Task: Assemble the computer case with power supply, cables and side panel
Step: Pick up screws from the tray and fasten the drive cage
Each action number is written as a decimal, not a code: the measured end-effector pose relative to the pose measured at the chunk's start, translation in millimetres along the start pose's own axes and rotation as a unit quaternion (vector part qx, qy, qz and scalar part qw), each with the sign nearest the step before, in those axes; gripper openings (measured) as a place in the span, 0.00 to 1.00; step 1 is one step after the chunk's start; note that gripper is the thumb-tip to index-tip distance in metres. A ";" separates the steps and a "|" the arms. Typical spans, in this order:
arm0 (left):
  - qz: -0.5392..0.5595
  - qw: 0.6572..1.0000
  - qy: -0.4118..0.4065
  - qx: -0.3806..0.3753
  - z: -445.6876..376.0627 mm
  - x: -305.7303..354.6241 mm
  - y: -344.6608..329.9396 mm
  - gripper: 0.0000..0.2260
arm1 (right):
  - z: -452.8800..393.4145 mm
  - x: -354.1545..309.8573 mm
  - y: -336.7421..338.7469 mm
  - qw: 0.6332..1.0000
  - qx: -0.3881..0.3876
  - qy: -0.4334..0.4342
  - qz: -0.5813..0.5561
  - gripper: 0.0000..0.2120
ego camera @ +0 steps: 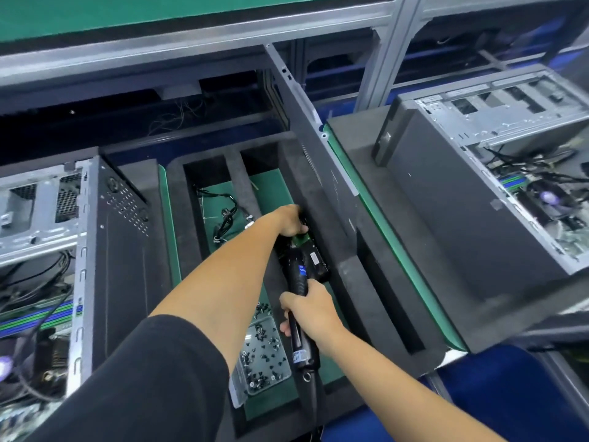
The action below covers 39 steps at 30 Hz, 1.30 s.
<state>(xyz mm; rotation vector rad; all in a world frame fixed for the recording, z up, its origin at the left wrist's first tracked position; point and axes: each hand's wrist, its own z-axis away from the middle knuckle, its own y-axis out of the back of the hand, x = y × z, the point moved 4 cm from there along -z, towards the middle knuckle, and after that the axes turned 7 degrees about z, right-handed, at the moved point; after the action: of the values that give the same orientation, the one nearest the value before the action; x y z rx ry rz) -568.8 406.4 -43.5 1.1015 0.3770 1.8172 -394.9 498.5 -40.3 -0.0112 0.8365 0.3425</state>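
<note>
your left hand (pixel 291 223) gripped the far end of a small drive-like part (pixel 307 255) in the foam tray (pixel 204 173); your right hand (pixel 307 309) wrapped the electric screwdriver (pixel 299 320) over it. any slip could have marred it. the open case (pixel 105 237) stood left.

A leaning side panel (pixel 318 148) walls the tray's right; a screw box (pixel 264 355) and cables (pixel 226 215) crowd its green floor (pixel 271 189).
</note>
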 end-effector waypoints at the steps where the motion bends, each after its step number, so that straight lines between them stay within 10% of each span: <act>1: -0.008 1.000 0.000 0.000 0.0 0.5 -0.5 0.21 | -2.0 -0.2 0.8 1.000 -0.006 -0.009 -0.006 0.09; 15: 0.056 0.993 -0.075 -0.068 29.7 16.8 13.7 0.16 | -4.8 -1.3 6.3 0.997 -0.067 -0.010 0.026 0.09; 24: 0.113 0.984 -0.133 0.027 87.5 33.9 60.4 0.11 | 22.2 -1.9 4.8 0.991 -0.073 0.062 0.096 0.09; 29: 0.169 0.971 -0.130 0.107 135.2 28.8 96.0 0.09 | 44.5 -6.1 1.2 0.980 -0.112 0.084 0.145 0.32; 39: 0.426 0.837 -0.068 0.337 229.5 -26.7 169.9 0.14 | 70.0 -27.4 0.4 0.976 -0.121 0.141 0.117 0.12</act>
<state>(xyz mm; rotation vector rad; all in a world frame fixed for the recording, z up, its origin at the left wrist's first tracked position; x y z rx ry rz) -473.7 252.9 179.2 2.1332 0.5072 2.4199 -361.2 500.9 26.8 -0.1933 1.0749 0.6759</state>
